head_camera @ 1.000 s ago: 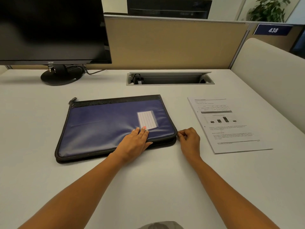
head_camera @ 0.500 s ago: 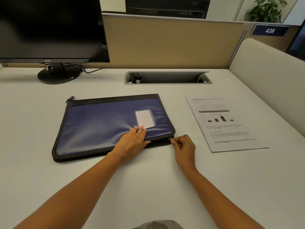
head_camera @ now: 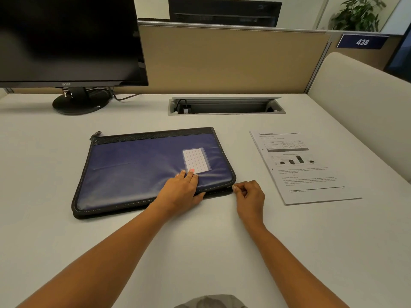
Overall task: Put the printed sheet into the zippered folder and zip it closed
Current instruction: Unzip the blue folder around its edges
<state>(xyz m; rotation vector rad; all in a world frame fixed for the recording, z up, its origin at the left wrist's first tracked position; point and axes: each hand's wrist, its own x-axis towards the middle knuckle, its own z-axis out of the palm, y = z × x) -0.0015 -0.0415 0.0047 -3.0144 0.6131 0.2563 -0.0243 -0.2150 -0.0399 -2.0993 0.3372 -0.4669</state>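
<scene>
A blue zippered folder (head_camera: 138,167) with black edging and a small lined label lies flat on the white desk (head_camera: 200,252). My left hand (head_camera: 181,192) presses flat on its near right part, fingers apart. My right hand (head_camera: 250,195) pinches the zipper pull (head_camera: 233,187) at the folder's near right corner. The printed sheet (head_camera: 302,167), with a table, a bar chart and text, lies on the desk to the right of the folder, apart from both hands.
A black monitor (head_camera: 66,41) on a round stand sits at the back left. A cable tray (head_camera: 226,105) is sunk into the desk behind the folder. A beige partition (head_camera: 222,61) closes the back and a low cream wall (head_camera: 367,103) the right.
My right hand shifted from the folder's right corner edge down to the near side and pinched the zipper pull. The left hand stayed pressed on the folder.
</scene>
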